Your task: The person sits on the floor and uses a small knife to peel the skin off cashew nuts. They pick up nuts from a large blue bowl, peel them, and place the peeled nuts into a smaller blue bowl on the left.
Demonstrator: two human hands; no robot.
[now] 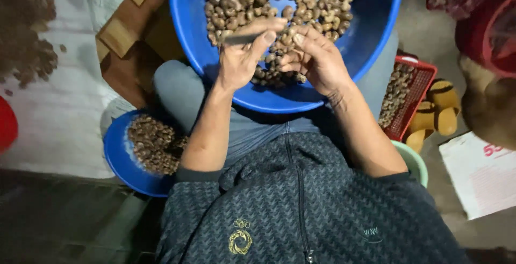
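Over the big round blue plastic basin [376, 38] | left hand [239, 59] pinches thin grey blade [242, 38], long axis 3–9 o'clock | right hand [317, 59] pinches brown nut [286, 39], touching at 3 o'clock.

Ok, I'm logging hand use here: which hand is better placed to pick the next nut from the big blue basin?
Probably the right hand: its fingers lie just over the nuts in the blue basin, while the left hand is busy gripping a thin dark tool.
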